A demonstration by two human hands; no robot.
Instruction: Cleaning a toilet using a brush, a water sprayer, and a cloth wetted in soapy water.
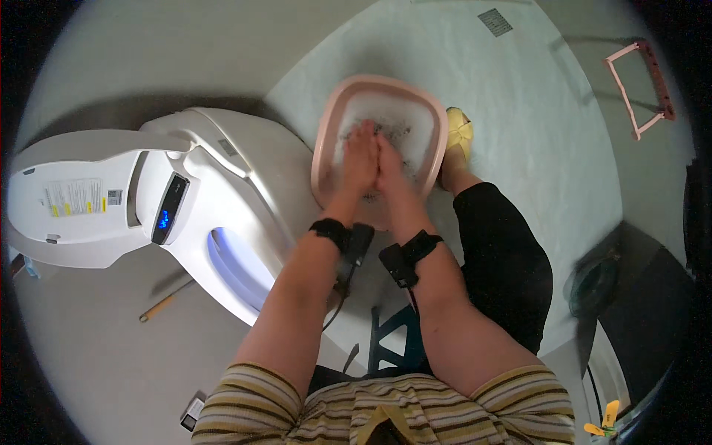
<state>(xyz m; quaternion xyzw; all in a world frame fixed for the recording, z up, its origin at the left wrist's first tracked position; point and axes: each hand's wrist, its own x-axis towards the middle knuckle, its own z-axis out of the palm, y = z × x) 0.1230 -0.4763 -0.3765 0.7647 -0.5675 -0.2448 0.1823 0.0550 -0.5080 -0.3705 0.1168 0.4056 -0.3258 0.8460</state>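
Observation:
A pink basin [321,148] filled with white suds stands on the floor ahead of me. Both of my hands are over it, side by side and touching. My left hand [361,159] has its fingers stretched toward the far side, at the suds. Beside it, my right hand [390,165] is smeared by motion, and its fingers are partly hidden. Dark patches [400,133] show in the foam around the fingertips; I cannot make out what they are. Whether anything lies under my palms is hidden.
A white toilet [222,141] with raised lid and lit display stands close left of the basin. My leg in black trousers and a yellow slipper [459,130] are at the right. A dark green stool [397,337] is below me. A floor drain [495,22] lies far right.

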